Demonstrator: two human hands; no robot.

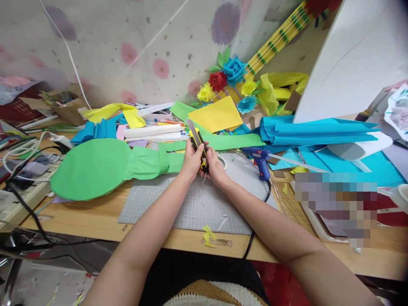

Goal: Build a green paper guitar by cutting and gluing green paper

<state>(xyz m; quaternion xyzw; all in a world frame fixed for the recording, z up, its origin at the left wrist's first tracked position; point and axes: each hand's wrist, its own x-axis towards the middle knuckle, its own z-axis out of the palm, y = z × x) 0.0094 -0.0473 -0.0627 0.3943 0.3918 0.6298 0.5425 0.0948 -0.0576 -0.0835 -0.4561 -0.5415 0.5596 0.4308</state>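
A yellow-and-black utility knife (199,146) is held over the work mat, its blade pointing away from me. My left hand (191,161) is closed round its left side, the thumb on the handle. From the other side, my right hand (217,166) also grips the knife. Beneath and behind the hands runs a long green paper-covered piece (92,169), with a broad oval end at the left and a narrow neck. A white ring (225,163), perhaps a tape roll, shows partly behind my right hand.
A grey cutting mat (153,206) lies on the wooden table (105,223). Right of the hands sits a blue glue gun (262,163) with its cord trailing forward. Blue crepe paper (315,131), a yellow sheet (216,114) and a flower-decorated paper guitar (274,40) are behind. Cables and power strips (32,187) crowd the left.
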